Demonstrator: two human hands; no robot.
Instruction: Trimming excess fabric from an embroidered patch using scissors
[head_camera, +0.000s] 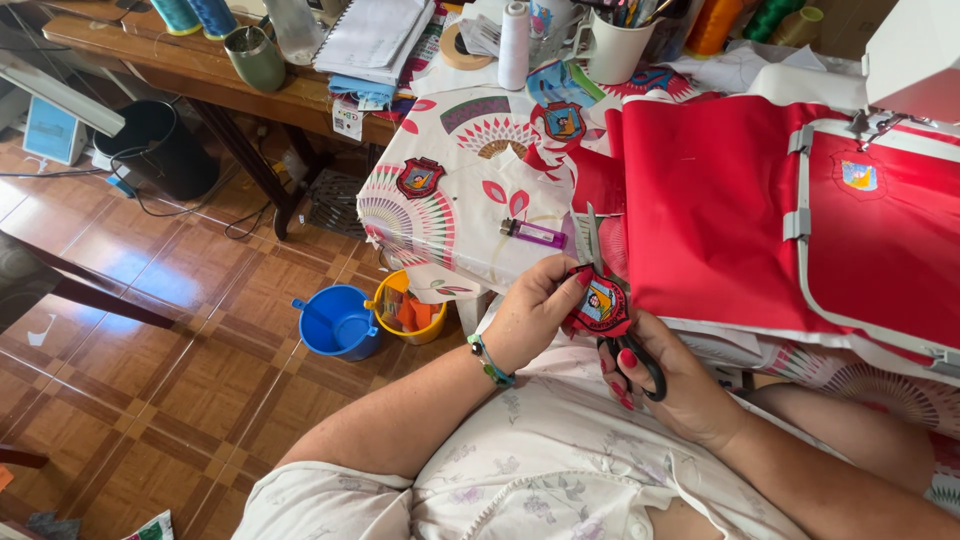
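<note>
Had my left hand (535, 310) pinching the embroidered patch (600, 305) while my right hand (665, 385) gripped the scissors (620, 320), just off the worktop's (450, 200) near edge.

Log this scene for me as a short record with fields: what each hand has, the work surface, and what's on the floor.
left hand: pinches embroidered patch
right hand: holds black-handled scissors, blades up beside the patch
table: patterned cloth, red fabric, purple lighter, another patch
floor: blue bucket, yellow bucket, black bin
</note>
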